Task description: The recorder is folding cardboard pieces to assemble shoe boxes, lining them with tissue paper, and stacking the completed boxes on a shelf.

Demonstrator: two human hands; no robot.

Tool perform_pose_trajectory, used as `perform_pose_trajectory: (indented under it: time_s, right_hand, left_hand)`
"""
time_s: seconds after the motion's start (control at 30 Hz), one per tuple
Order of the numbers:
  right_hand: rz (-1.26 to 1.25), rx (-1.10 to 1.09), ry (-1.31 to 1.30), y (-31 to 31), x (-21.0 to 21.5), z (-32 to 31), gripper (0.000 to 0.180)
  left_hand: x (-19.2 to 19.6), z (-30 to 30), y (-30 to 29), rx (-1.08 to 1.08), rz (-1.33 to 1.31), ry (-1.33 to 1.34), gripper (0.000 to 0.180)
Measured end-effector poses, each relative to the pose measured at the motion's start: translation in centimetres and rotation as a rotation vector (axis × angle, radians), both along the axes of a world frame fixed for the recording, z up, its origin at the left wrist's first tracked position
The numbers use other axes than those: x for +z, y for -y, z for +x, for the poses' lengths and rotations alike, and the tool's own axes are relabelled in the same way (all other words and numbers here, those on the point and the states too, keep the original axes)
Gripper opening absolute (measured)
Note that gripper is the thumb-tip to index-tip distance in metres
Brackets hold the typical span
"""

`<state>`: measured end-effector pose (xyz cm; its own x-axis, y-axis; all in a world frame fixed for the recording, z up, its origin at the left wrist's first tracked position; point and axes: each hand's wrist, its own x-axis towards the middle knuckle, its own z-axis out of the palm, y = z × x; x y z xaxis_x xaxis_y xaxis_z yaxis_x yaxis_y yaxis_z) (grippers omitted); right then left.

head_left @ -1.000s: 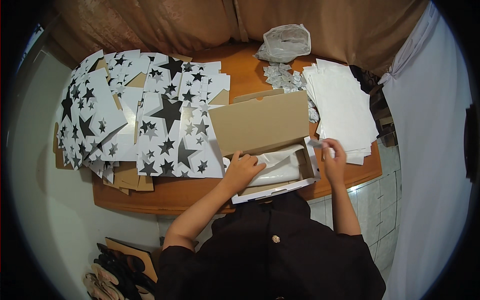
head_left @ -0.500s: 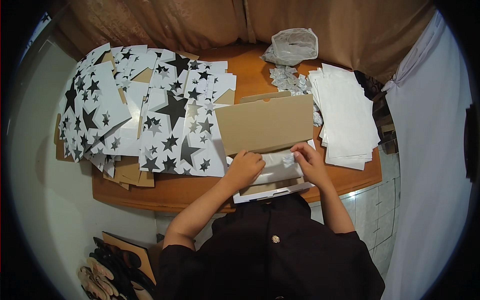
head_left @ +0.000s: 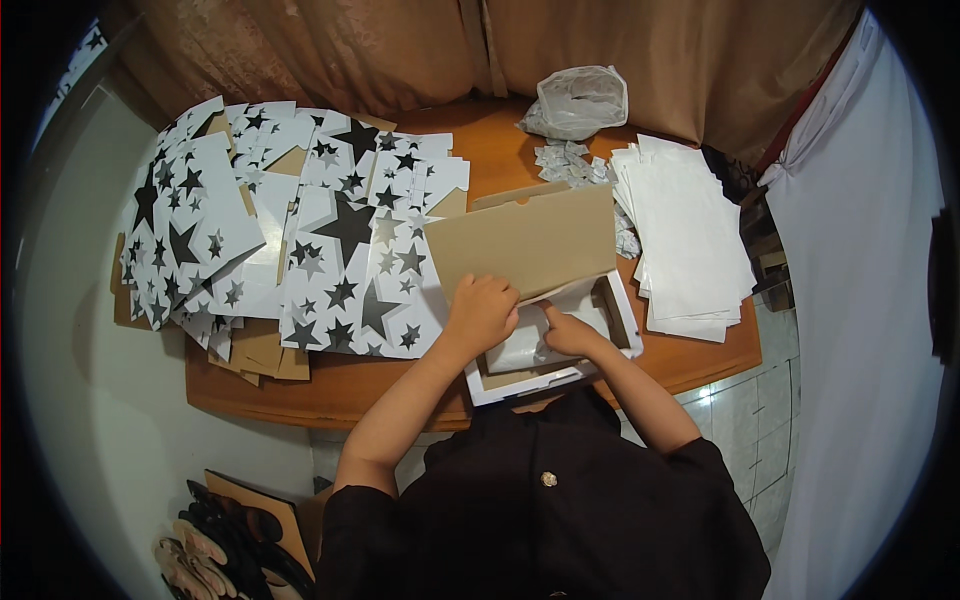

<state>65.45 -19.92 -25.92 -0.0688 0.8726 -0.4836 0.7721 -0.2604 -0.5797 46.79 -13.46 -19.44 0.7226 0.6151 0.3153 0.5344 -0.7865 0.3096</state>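
Note:
An open cardboard box [head_left: 545,383], white outside and brown inside, sits at the table's front edge, its brown lid [head_left: 530,240] raised away from me. White wrapping paper [head_left: 512,352] lies inside, covering what is beneath. My left hand [head_left: 482,312] is at the box's left rear, its fingers curled at the paper's edge by the lid fold. Over the paper, inside the box, is my right hand [head_left: 570,332]; its index finger points forward and the other fingers are bent. A small greyish bit shows beneath them, too unclear to name.
Flat star-printed cardboard boxes [head_left: 340,220] are heaped on the left of the wooden table [head_left: 400,398]. A stack of white paper sheets [head_left: 690,240] lies at the right. Small grey-white packets [head_left: 570,163] spread before a clear plastic bag [head_left: 585,103] at the back.
My right hand has moved left and down into the box from its right rear edge, where it pinched a small striped packet. My left hand has shifted slightly left and away from me.

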Motion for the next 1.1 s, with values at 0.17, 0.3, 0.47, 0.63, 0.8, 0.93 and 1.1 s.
perform_pose_trajectory:
  time_s: [0.17,0.3,0.47,0.63,0.8,0.93,1.1]
  right_hand:
    - [-0.089,0.202,0.265,0.8,2.7,-0.3,0.060]
    - [-0.071,0.234,0.319,1.6,3.5,-0.3,0.059]
    - [0.021,0.158,0.266,0.6,1.9,0.9,0.059]
    - [0.065,0.034,0.202,0.0,1.8,0.5,0.053]
    - [0.168,0.284,0.076,2.6,7.3,1.1,0.037]
    - [0.181,0.220,-0.159,2.7,10.5,2.9,0.031]
    - [0.216,-0.119,-0.360,1.4,10.1,4.9,0.023]
  left_hand:
    - [-0.9,-0.2,0.8,-0.097,0.094,0.043,0.007]
    - [-1.4,0.2,2.1,-0.108,0.102,0.060,0.010]
    - [-1.1,0.6,1.8,-0.007,0.073,0.117,0.014]
    - [-0.9,0.3,0.9,0.071,0.176,0.158,0.006]
    - [-2.6,0.1,2.3,0.020,0.113,0.053,0.010]
    - [-3.9,0.5,3.6,-0.053,0.102,0.036,0.005]
    - [-5.0,1.2,3.8,-0.082,0.075,-0.063,0.003]
